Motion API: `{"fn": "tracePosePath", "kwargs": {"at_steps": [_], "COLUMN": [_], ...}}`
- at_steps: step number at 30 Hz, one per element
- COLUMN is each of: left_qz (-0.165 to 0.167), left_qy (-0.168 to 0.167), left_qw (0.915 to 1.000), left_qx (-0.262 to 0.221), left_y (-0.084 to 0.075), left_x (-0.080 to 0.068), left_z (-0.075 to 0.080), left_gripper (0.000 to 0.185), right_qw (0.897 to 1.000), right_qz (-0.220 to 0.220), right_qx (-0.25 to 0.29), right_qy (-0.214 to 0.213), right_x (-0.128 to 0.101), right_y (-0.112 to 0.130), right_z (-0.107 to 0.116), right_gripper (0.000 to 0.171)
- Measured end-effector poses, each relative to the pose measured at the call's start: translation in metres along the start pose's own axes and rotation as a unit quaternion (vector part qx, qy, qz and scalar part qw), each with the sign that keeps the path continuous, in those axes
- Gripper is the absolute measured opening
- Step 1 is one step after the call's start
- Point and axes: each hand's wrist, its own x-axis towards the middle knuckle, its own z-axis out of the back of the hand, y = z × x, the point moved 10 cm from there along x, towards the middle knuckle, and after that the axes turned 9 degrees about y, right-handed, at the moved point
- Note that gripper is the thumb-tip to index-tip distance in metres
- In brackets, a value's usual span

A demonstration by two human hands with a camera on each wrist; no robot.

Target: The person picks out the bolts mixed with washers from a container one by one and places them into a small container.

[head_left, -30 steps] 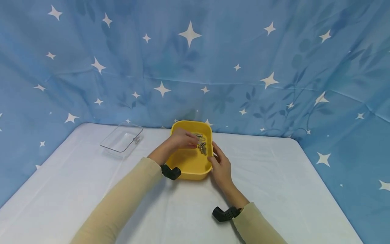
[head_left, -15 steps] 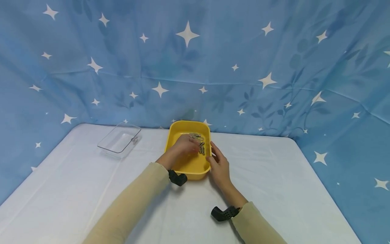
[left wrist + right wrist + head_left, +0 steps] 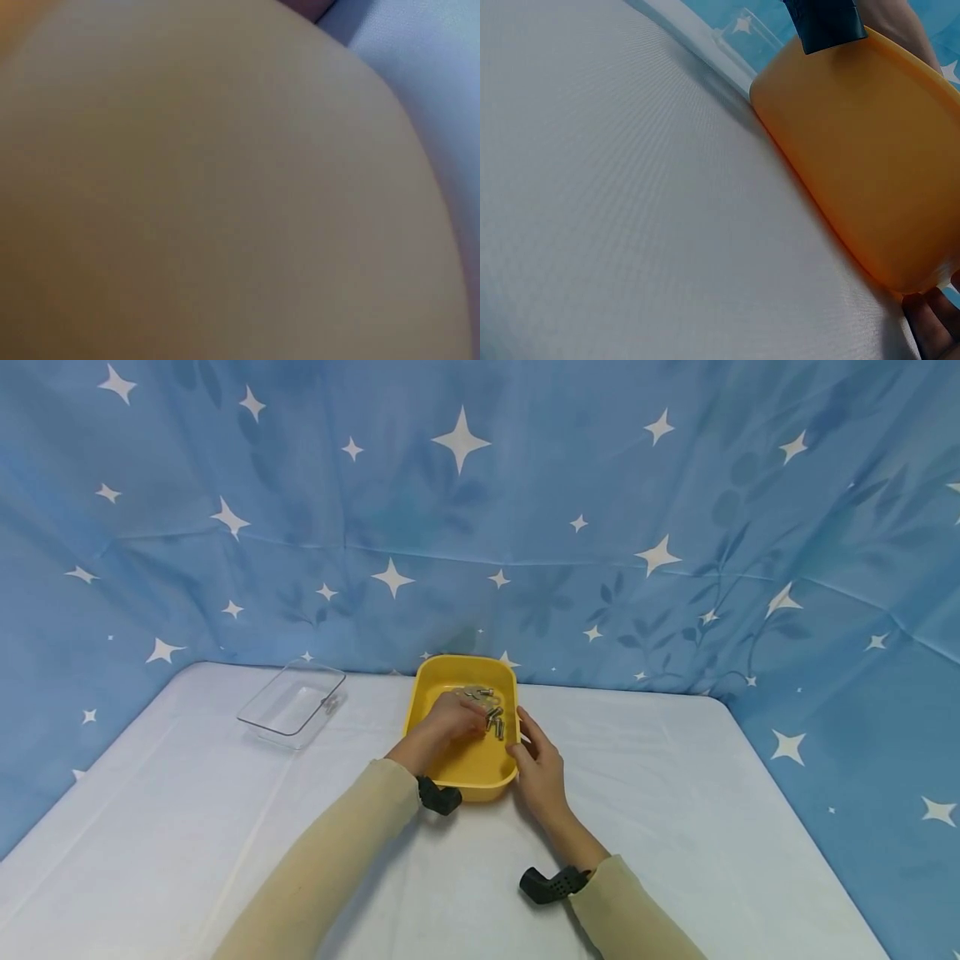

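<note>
In the head view a yellow plastic bin [image 3: 468, 772] stands on the white table, with several metal bolts [image 3: 495, 723] and some flat, ring-like pieces [image 3: 480, 694] inside. My left hand [image 3: 452, 717] reaches into it from the left, fingers pointing down right at the bolts. I cannot tell whether those fingertips pinch one. My right hand [image 3: 542, 768] holds the bin's right side, thumb at the rim and fingers along the outer wall. The right wrist view shows the bin's outer wall [image 3: 855, 157] with fingers [image 3: 934, 322] at its lower corner. Blurred beige fills most of the left wrist view.
A clear rectangular container [image 3: 291, 706] stands at the table's back left, small metal pieces [image 3: 330, 702] showing at its right side. Behind the white table [image 3: 675, 827] hangs a blue curtain [image 3: 525, 510] with white stars. Both wrists wear black camera mounts [image 3: 553, 885].
My left hand has come lower and farther into the bin, its fingertips now down among the bolts. My right hand has kept its hold on the side. The head view has shifted slightly.
</note>
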Motion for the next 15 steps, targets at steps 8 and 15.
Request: {"fn": "tracePosePath", "kwargs": {"at_steps": [8, 15], "left_qz": [-0.018, -0.020], "left_qy": [0.025, 0.052], "left_qw": [0.9993, 0.9981], "left_qx": [-0.020, -0.027], "left_y": [-0.004, -0.007], "left_x": [-0.001, -0.001], "left_z": [-0.009, -0.016], "left_gripper": [0.024, 0.026], "right_qw": [1.000, 1.000], "right_qz": [0.008, 0.008], "right_qx": [0.004, -0.002], "right_qy": [0.003, 0.003], "right_x": [0.000, 0.000], "right_y": [0.001, 0.002], "right_z": [0.000, 0.001], "right_gripper": [0.061, 0.060]}}
